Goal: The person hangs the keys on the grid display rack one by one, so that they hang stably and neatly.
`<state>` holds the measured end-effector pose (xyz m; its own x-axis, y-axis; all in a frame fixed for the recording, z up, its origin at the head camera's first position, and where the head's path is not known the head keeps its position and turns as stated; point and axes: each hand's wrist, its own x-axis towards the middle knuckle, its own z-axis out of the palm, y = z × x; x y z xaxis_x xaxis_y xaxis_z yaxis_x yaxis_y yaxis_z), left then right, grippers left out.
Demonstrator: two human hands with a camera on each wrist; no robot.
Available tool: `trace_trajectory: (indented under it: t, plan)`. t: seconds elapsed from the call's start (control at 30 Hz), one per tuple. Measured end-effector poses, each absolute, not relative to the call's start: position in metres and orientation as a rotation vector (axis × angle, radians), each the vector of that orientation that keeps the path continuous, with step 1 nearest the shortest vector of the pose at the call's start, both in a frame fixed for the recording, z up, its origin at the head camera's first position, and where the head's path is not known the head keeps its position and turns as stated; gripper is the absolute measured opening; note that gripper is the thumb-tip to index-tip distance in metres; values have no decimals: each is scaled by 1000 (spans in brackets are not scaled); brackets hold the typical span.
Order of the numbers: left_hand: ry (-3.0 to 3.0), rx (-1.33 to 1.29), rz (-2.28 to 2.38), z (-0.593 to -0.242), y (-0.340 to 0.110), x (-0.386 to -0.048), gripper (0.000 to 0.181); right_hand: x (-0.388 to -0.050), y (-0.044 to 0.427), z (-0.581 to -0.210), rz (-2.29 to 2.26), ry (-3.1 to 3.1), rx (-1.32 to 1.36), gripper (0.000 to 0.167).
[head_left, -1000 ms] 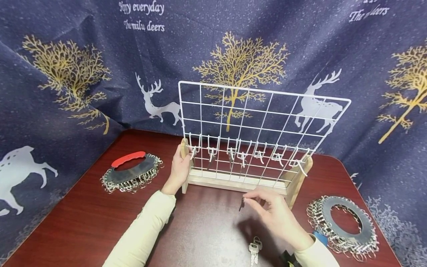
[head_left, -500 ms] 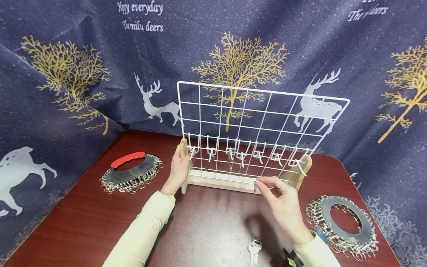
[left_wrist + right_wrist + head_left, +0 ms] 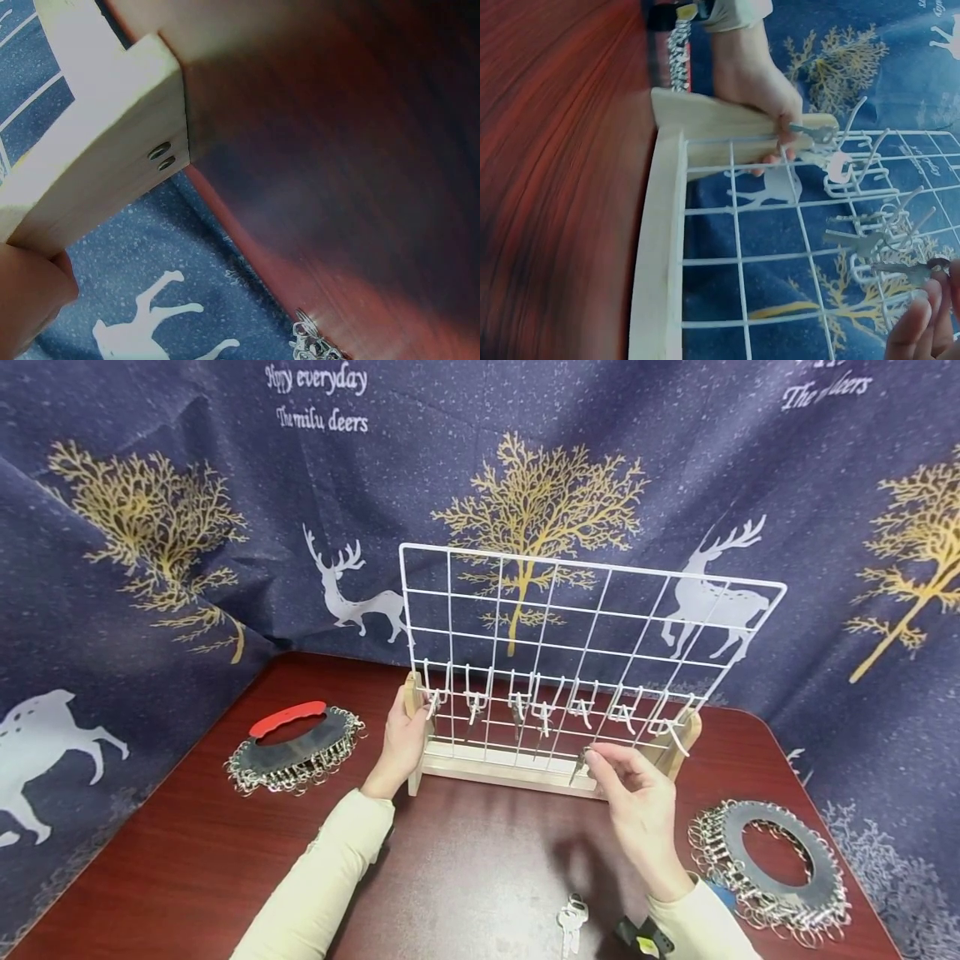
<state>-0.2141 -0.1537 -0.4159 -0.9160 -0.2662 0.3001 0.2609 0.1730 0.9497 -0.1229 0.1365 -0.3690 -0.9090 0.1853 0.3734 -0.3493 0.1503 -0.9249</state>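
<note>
A white wire grid rack [image 3: 555,628] stands on wooden supports, with several white hooks in a row low on its mesh. My left hand [image 3: 405,739] grips the rack's left wooden post [image 3: 112,142]. Between thumb and fingertips, my right hand [image 3: 637,797] pinches a key [image 3: 578,767], held in front of the grid below the hooks on the right. In the right wrist view the key [image 3: 904,268] points toward the mesh. Keys [image 3: 859,241] hang on several of the left and middle hooks. More keys [image 3: 572,925] lie on the table near its front.
Left of the rack lies a key ring board with a red handle [image 3: 288,717], edged with many small rings. A similar dark ringed plate [image 3: 813,839] lies at the right. Dark patterned cloth [image 3: 300,468] hangs behind the reddish-brown table [image 3: 187,860].
My right hand has moved right and up with the key, closer to the row of hooks. My left hand stays on the post.
</note>
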Motion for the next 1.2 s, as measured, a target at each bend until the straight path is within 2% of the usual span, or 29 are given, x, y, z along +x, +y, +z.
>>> trace_trajectory:
  t: [0.27, 0.6, 0.73, 0.9, 1.2]
  plan:
    - [-2074, -19, -1765, -415, -153, -214, 17, -125, 133, -366, 1929, -1918, 73, 15]
    - [-2072, -14, -1813, -414, -154, -217, 18, -128, 129, -361, 2101, -1775, -1, 23]
    - [-2083, -21, -1801, -404, -151, -209, 19, -130, 128, -360, 2162, -1727, -2, 28]
    - [-2107, -11, -1752, -382, -145, -189, 18, -131, 125, -359, 2229, -1664, 2, 25]
    - [-2091, -7, -1781, -383, -146, -189, 18, -133, 124, -359, 2243, -1661, -22, 21]
